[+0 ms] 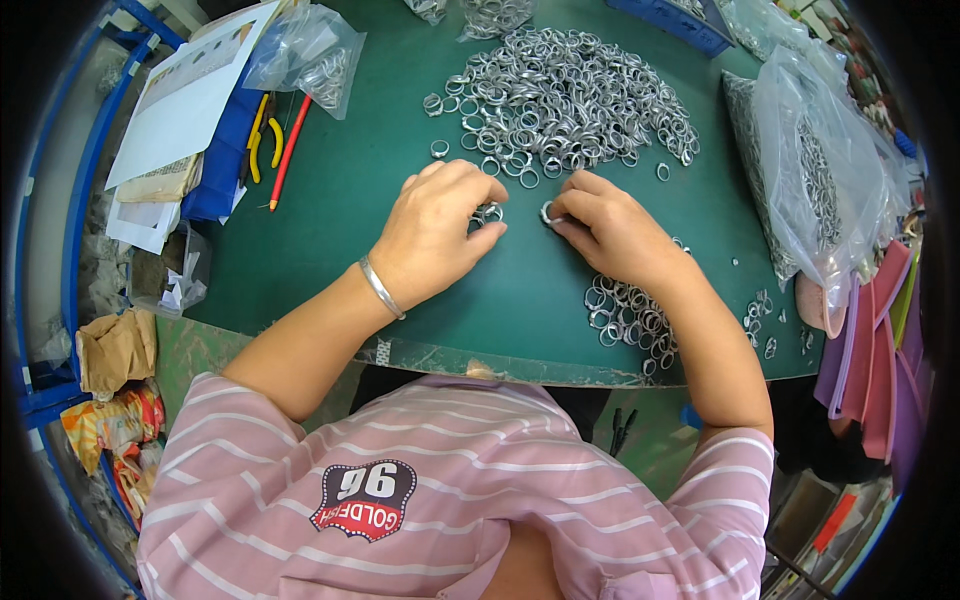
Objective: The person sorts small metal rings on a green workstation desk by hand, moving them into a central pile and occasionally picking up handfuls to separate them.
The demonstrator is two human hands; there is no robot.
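My left hand (pixel 428 238) is curled above the green tabletop, with a few silver rings (pixel 488 213) between its thumb and fingers. How many it holds is partly hidden. Across a small gap, my right hand (pixel 618 232) pinches a single silver ring (pixel 546 212) between thumb and fingertips. Just beyond both hands spreads a large heap of silver rings (pixel 570 95), with a few loose ones along its near edge. A smaller group of rings (pixel 632 318) lies beneath and beside my right forearm, close to the table's front edge.
Several loose rings (pixel 760 318) lie farther right, near a big clear bag of rings (pixel 815 170). A blue bin (pixel 680 25) stands at the back. At left are yellow-handled pliers (pixel 276 145), a red stick-like tool (pixel 290 155), papers (pixel 185 90) and a plastic bag (pixel 315 60).
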